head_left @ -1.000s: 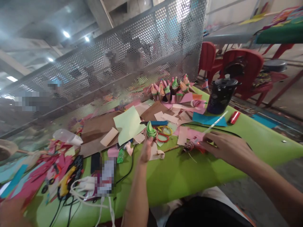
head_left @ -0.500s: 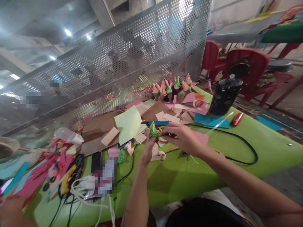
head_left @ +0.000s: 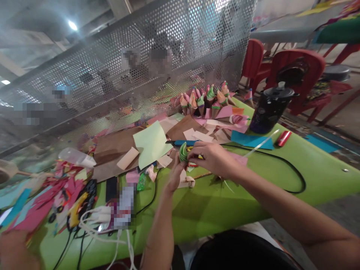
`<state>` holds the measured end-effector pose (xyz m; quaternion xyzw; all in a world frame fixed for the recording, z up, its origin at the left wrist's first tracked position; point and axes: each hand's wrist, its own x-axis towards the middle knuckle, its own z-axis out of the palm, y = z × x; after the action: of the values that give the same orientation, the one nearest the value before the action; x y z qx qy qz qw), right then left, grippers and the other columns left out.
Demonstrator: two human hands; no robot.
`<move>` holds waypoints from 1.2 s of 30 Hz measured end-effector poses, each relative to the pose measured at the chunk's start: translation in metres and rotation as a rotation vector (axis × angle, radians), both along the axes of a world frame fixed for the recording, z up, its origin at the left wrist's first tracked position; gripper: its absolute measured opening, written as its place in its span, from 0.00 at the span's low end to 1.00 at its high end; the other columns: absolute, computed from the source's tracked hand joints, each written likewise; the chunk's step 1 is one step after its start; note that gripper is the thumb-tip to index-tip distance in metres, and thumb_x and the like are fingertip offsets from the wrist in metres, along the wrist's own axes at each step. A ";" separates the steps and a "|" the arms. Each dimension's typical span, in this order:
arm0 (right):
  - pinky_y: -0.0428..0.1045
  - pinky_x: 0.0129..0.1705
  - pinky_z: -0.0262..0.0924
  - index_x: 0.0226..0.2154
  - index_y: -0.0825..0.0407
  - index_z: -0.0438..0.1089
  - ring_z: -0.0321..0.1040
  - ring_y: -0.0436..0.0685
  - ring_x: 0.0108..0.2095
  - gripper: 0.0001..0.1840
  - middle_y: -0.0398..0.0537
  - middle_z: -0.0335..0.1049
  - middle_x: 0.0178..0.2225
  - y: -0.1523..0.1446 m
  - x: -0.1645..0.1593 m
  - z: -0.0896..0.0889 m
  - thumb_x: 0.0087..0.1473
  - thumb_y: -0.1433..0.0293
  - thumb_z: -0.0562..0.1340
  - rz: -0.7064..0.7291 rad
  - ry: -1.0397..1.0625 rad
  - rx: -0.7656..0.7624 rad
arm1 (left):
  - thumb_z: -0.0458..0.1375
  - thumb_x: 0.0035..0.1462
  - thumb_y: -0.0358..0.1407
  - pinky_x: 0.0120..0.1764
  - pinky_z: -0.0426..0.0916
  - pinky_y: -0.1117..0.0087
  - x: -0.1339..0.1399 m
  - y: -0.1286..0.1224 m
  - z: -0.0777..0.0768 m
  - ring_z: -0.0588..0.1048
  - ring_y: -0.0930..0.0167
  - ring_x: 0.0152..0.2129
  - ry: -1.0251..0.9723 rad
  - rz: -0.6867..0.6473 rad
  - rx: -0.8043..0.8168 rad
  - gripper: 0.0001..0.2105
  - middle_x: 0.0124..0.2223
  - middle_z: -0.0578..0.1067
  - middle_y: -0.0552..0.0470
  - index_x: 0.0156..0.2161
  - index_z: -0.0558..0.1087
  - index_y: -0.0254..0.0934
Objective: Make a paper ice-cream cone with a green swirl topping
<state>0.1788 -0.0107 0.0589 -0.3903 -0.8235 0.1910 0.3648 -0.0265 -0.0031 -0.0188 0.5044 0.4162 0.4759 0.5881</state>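
My left hand [head_left: 176, 175] holds a small paper ice cream cone upright, its green swirled top [head_left: 183, 152] showing above the fingers. The part below the swirl is mostly hidden by the hand. My right hand [head_left: 212, 156] comes in from the right, its fingers pinched together against the right side of the swirl. Whether a small piece is between those fingertips, I cannot tell. Just beneath both hands lie paper scraps and a curled beige strip [head_left: 186, 181]. A blue-handled tool [head_left: 184, 143] lies behind them.
Several finished paper cones [head_left: 201, 100] stand at the back by the perforated metal screen [head_left: 180, 56]. A black jug [head_left: 271, 108] and red cylinder [head_left: 284, 138] stand right. Left are a yellow glue gun [head_left: 76, 210], white cables [head_left: 92, 221] and another person's hand [head_left: 17, 247].
My right fingers have moved left and now touch the green swirl, where a small gap showed before. The left hand keeps its hold. The whole view has shifted slightly.
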 end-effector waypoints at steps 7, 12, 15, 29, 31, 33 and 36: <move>0.47 0.37 0.60 0.35 0.50 0.80 0.71 0.54 0.35 0.08 0.49 0.76 0.37 0.000 0.000 -0.003 0.59 0.76 0.64 0.025 0.011 -0.001 | 0.62 0.59 0.42 0.36 0.63 0.66 0.000 -0.001 0.003 0.65 0.71 0.29 0.003 -0.060 0.025 0.11 0.32 0.68 0.54 0.42 0.70 0.39; 0.46 0.36 0.60 0.35 0.51 0.80 0.72 0.54 0.34 0.07 0.48 0.76 0.36 0.001 0.001 -0.005 0.58 0.76 0.65 0.022 0.010 0.012 | 0.62 0.59 0.41 0.33 0.61 0.68 0.005 -0.001 0.010 0.63 0.72 0.27 -0.006 -0.067 -0.024 0.10 0.30 0.68 0.55 0.42 0.69 0.38; 0.46 0.35 0.60 0.35 0.50 0.80 0.72 0.53 0.34 0.07 0.48 0.76 0.36 0.001 0.002 -0.007 0.58 0.76 0.66 0.025 -0.001 0.052 | 0.61 0.59 0.39 0.32 0.60 0.69 0.008 -0.002 0.015 0.63 0.73 0.26 -0.017 -0.064 -0.059 0.10 0.28 0.67 0.56 0.44 0.69 0.38; 0.46 0.33 0.56 0.34 0.52 0.78 0.71 0.53 0.32 0.05 0.48 0.76 0.34 0.002 0.001 -0.010 0.59 0.75 0.66 0.010 -0.099 0.209 | 0.57 0.62 0.39 0.31 0.58 0.70 0.008 -0.002 0.015 0.62 0.73 0.25 -0.013 -0.109 -0.050 0.08 0.28 0.66 0.57 0.42 0.68 0.38; 0.46 0.33 0.55 0.34 0.52 0.78 0.70 0.53 0.32 0.05 0.48 0.75 0.34 0.003 0.001 -0.011 0.59 0.76 0.65 0.010 -0.106 0.225 | 0.57 0.62 0.38 0.31 0.59 0.70 0.008 -0.002 0.014 0.62 0.73 0.25 -0.011 -0.099 -0.065 0.07 0.29 0.65 0.57 0.43 0.68 0.38; 0.47 0.33 0.55 0.34 0.52 0.78 0.69 0.53 0.32 0.05 0.47 0.75 0.34 0.003 0.001 -0.012 0.59 0.76 0.65 0.014 -0.112 0.242 | 0.57 0.62 0.37 0.31 0.59 0.70 0.007 -0.002 0.012 0.63 0.73 0.26 -0.014 -0.093 -0.076 0.07 0.29 0.65 0.56 0.43 0.69 0.37; 0.47 0.34 0.54 0.35 0.52 0.77 0.69 0.53 0.32 0.05 0.48 0.75 0.34 0.003 0.001 -0.013 0.60 0.75 0.64 0.016 -0.135 0.280 | 0.56 0.62 0.35 0.32 0.59 0.70 0.005 -0.001 0.008 0.62 0.73 0.26 -0.017 -0.098 -0.074 0.05 0.28 0.65 0.57 0.42 0.69 0.37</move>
<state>0.1796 -0.0079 0.0455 -0.3413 -0.8677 0.0505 0.3578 -0.0217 -0.0040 -0.0107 0.4979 0.4033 0.4353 0.6324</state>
